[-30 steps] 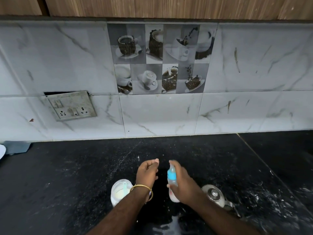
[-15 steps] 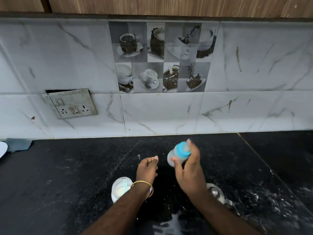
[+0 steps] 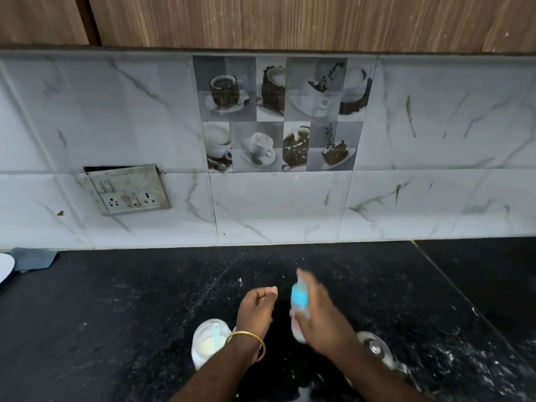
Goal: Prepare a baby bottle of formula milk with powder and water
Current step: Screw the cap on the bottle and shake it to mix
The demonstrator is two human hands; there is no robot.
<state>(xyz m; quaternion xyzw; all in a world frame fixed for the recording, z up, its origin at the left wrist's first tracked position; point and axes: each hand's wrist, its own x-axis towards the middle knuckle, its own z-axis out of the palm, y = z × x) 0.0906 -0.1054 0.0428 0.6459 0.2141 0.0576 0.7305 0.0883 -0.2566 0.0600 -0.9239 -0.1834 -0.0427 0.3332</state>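
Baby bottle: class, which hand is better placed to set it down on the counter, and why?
Right. The right hand already grips the baby bottle above the counter; the left hand is empty.

Bare counter (image 3: 130,314) beyond jar (image 3: 207,343), kettle (image 3: 377,348).

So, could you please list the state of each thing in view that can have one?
baby bottle: closed with its blue collar on, gripped off the counter, motion-blurred.
right hand: closed around the baby bottle.
left hand: empty, fingers loosely curled, holding nothing.
powder jar: open, lid off, blue scoop standing in the powder.
steel kettle: lid on, resting on the counter.
wall socket plate: nothing plugged in, top edge pulled away from the tile.
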